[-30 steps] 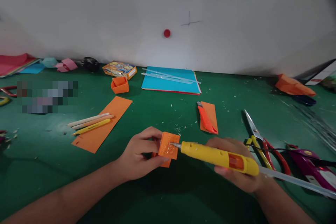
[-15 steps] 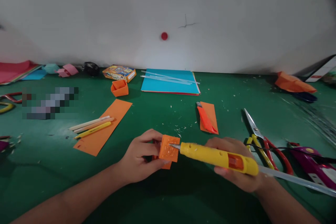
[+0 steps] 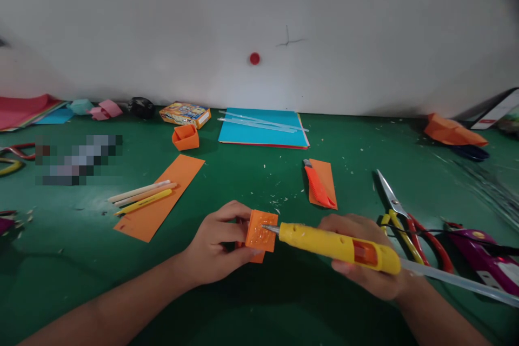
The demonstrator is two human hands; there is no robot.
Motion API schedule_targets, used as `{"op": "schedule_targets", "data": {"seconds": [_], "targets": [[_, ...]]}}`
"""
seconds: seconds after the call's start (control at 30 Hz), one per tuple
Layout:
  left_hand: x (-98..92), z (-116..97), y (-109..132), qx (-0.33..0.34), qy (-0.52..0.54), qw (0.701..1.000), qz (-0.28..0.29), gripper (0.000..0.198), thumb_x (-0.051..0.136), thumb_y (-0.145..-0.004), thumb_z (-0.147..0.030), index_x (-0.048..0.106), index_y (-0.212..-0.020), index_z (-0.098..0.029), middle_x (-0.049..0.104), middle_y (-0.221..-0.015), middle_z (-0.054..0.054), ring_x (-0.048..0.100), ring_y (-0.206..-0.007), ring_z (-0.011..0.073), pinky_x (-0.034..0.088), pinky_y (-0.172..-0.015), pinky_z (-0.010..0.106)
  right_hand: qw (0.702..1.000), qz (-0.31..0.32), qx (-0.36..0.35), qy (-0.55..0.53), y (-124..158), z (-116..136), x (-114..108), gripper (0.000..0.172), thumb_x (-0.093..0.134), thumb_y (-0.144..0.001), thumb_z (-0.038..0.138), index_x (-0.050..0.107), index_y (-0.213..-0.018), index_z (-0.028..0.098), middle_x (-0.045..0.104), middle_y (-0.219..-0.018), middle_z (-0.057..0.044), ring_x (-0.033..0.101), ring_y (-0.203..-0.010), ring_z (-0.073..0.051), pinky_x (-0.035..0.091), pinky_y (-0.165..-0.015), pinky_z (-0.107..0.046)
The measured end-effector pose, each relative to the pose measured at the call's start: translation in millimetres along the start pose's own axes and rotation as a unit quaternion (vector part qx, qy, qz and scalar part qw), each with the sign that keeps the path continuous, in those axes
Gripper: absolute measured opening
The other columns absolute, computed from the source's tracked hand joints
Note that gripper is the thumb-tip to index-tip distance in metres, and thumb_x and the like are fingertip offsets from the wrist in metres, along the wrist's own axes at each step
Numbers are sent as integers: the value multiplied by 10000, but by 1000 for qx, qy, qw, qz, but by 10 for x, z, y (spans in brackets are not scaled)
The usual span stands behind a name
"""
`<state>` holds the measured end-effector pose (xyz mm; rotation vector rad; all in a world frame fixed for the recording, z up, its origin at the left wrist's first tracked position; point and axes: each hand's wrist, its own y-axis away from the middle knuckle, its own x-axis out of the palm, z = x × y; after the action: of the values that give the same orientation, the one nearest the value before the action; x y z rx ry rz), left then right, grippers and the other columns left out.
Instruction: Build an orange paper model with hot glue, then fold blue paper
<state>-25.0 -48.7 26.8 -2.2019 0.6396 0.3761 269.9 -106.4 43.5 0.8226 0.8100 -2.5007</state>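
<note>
My left hand (image 3: 223, 243) pinches a small folded orange paper piece (image 3: 256, 240) whose flat square face is turned up. Clear glue glistens in a patch on that face. Gripped in my right hand (image 3: 365, 275) is a yellow hot glue gun (image 3: 336, 246), its metal tip touching or just over the glue. A long clear glue stick (image 3: 458, 280) sticks out of the gun's back end. The underside of the paper piece is partly hidden by my fingers.
Scissors (image 3: 399, 216) and a purple power strip (image 3: 482, 259) lie right. An orange cutter (image 3: 318, 184) rests on orange paper. Pencils (image 3: 144, 201) lie on an orange strip (image 3: 178, 173) at left. Behind stand a folded orange paper ring (image 3: 185, 143), a small box (image 3: 184, 113) and blue paper sheets (image 3: 259, 138).
Almost nothing differs. The whole view has shifted down very slightly, and the glue gun's tip stays at the glued face of the orange paper piece.
</note>
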Motion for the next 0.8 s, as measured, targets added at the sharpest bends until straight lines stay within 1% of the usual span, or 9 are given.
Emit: {"op": "schedule_targets", "data": {"seconds": [0.17, 0.33, 0.47, 0.63, 0.7, 0.8], "targets": [[9, 11, 11, 1, 3, 1000, -3, 192, 703, -948, -291, 744, -803, -171, 716, -936, 98, 684, -819, 175, 566, -704, 278, 1000, -3, -4, -16, -7, 8, -8, 274, 481, -1035, 498, 564, -994, 240, 566, -728, 20, 505, -553, -145, 362, -520, -308], [2, 17, 13, -2, 5, 1000, 0, 199, 706, -946, -289, 741, -789, -172, 715, -928, 97, 686, -819, 175, 566, -711, 278, 1000, 0, -3, -14, -3, 7, -11, 299, 466, -1052, 518, 560, -998, 240, 584, -763, 11, 518, -571, -141, 372, -534, -309], [0, 12, 6, -3, 2, 1000, 2, 184, 707, -940, -276, 743, -792, -174, 714, -923, 93, 684, -810, 174, 566, -704, 280, 1000, -5, 5, -16, -16, 20, -7, 316, 461, -1052, 535, 566, -980, 245, 585, -749, 16, 512, -569, -140, 369, -536, -310], [14, 9, -2, 6, 3, 1000, -2, 186, 718, -930, -257, 732, -769, -165, 717, -917, 91, 684, -804, 166, 567, -706, 269, 1000, -5, 4, -21, -26, 25, -7, 290, 471, -1051, 518, 562, -977, 253, 577, -731, 29, 503, -556, -136, 369, -523, -299], [17, 9, 3, 0, 9, 1000, -6, 174, 726, -922, -251, 738, -771, -167, 719, -918, 90, 685, -805, 166, 572, -704, 265, 1000, -7, 2, -17, -28, 26, -4, 279, 476, -1050, 507, 570, -983, 252, 583, -740, 28, 510, -563, -136, 374, -526, -297], [19, 10, 22, -25, 28, 999, -18, 146, 740, -908, -244, 756, -783, -171, 721, -931, 92, 691, -807, 166, 581, -681, 253, 1000, -9, -3, -24, -41, 41, 3, 294, 469, -1053, 499, 570, -964, 237, 590, -744, 17, 522, -562, -137, 386, -521, -295]]}}
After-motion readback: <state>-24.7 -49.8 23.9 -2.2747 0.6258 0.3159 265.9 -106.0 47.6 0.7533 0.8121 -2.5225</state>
